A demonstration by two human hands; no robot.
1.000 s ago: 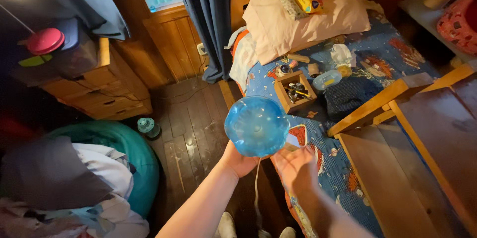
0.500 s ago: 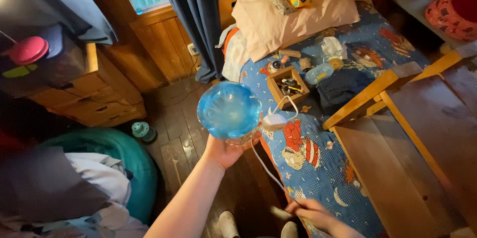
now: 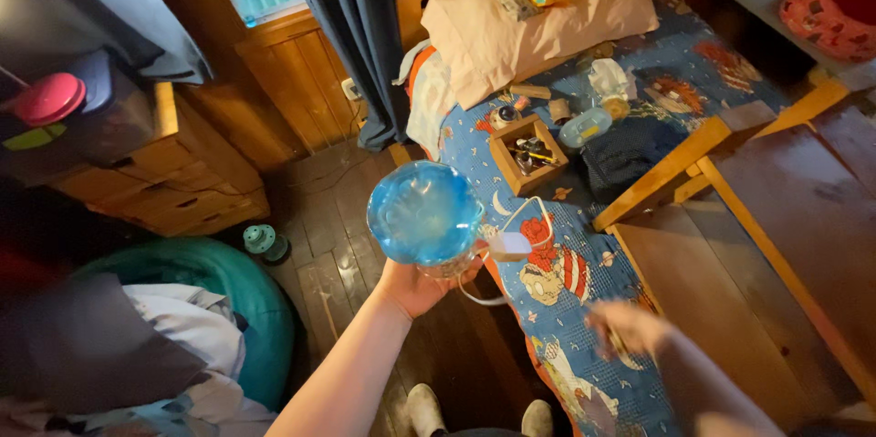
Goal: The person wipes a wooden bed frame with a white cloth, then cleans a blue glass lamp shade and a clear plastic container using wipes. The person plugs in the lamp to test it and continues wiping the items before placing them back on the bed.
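One blue glass lamp (image 3: 425, 214) rests on the left hand (image 3: 415, 284), fingers cupped beneath it; right hand (image 3: 625, 327) blurred, fingers unclear.

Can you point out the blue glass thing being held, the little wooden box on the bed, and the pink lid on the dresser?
Blue glass shade (image 3: 424, 212), head view, middle of its top.
Wooden box (image 3: 527, 154), head view, its inside.
Pink lid (image 3: 50, 98), head view, its top.

Single head view, steep downward look over bed (image 3: 584, 309) edge and floor (image 3: 338, 218); hands near lens.
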